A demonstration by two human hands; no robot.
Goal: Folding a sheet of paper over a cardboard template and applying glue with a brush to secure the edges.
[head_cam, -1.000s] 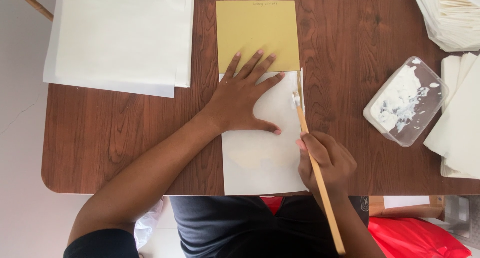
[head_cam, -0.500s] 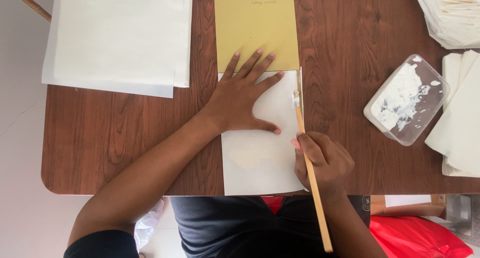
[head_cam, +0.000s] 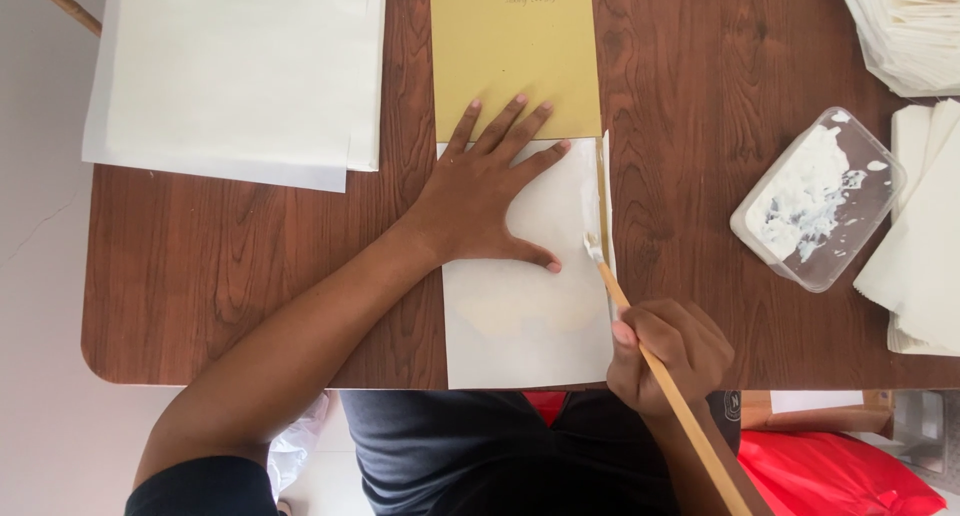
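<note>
Fingers spread, left hand (head_cam: 487, 201) flat on white sheet (head_cam: 525, 316), right hand (head_cam: 668, 354) seemingly pinching wooden brush (head_cam: 660, 371)

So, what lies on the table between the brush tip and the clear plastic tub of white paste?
In the head view, only bare brown wooden table lies between the brush tip and the clear plastic tub.

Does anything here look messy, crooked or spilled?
Nothing stands out. The white paste stays inside the plastic tub and along the white sheet's right edge, where the brush touches. The paper stacks lie flat on the table.
</note>
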